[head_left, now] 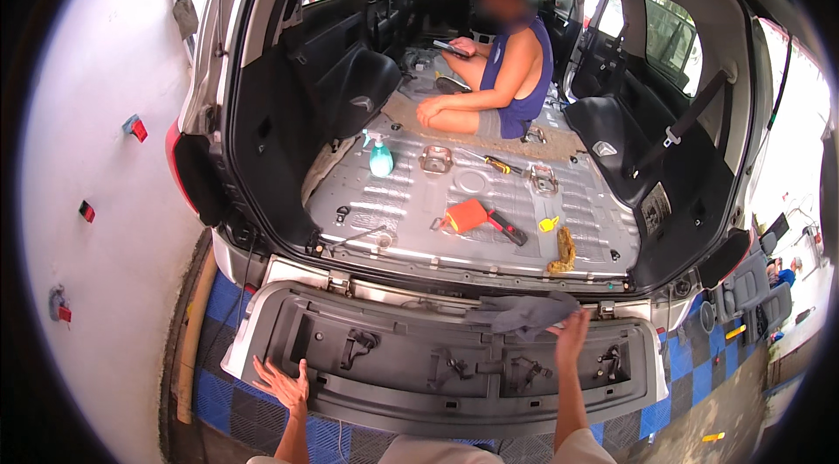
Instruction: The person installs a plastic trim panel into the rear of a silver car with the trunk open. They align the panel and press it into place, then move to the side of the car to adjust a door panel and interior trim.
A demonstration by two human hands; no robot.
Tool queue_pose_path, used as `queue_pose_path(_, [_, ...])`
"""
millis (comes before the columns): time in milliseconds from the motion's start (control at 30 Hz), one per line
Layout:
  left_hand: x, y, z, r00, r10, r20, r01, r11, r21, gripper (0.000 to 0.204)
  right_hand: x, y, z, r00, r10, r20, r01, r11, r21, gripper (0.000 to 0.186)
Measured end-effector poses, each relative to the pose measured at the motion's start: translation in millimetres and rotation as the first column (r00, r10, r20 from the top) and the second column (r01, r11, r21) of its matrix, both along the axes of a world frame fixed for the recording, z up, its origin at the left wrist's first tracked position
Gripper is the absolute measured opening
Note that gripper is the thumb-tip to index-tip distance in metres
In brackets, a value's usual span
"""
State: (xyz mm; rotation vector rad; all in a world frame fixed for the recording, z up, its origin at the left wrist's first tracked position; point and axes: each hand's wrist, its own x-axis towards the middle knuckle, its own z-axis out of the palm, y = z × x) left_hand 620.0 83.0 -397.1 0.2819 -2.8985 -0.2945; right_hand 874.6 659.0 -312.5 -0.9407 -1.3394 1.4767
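Head view: my left hand (284, 384) lies flat, fingers spread, on the grey tailgate panel (411, 359) at 7 o'clock. My right hand (572, 333), open, touches a grey cloth (524, 314) at 5 o'clock.

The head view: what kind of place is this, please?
Probably a car repair workshop: a stripped car cargo floor with hand tools, a grey trim panel under both hands, and blue floor tiles.

Car repair workshop, stripped car (489, 193) with bare metal floor, open tailgate (437, 359), screwdriver (498, 164), spray bottle (381, 156), orange tool (468, 216), blue-and-grey floor tiles (699, 359), removed seats (752, 289) alongside
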Motion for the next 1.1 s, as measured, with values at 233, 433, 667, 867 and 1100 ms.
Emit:
queue_pose_path(233, [0.0,-0.9,-3.3,1.0,-0.008,-0.008,0.008,1.0,0.007,0.103,109.8,13.1,49.5,0.949,-0.226,-0.218,0.189,0.965,-0.181,0.046])
queue_pose_path(433, [1.5,1.0,-0.4,0.999,-0.016,-0.04,0.016,1.0,0.012,0.1,184.2,-11.8,65.3,0.909,-0.385,-0.161,0.362,0.919,-0.155,0.057])
queue_pose_path(667, [6.4,3.8,2.9,0.997,-0.004,-0.082,0.005,1.0,0.014,0.097,251.6,-33.4,74.4,0.845,-0.523,-0.111,0.517,0.852,-0.083,0.062])
queue_pose_path(867, [9.0,-1.8,-6.4,0.99,-0.003,-0.141,0.005,1.0,0.011,0.096,345.5,-47.3,87.0,0.831,-0.539,0.139,0.502,0.833,0.231,0.034])
queue_pose_path(1100, [5.5,-2.2,-12.0,0.991,0.003,-0.13,-0.006,1.0,-0.021,0.102,462.6,-52.6,91.0,0.162,-0.949,0.272,0.396,0.315,0.862,0.048])
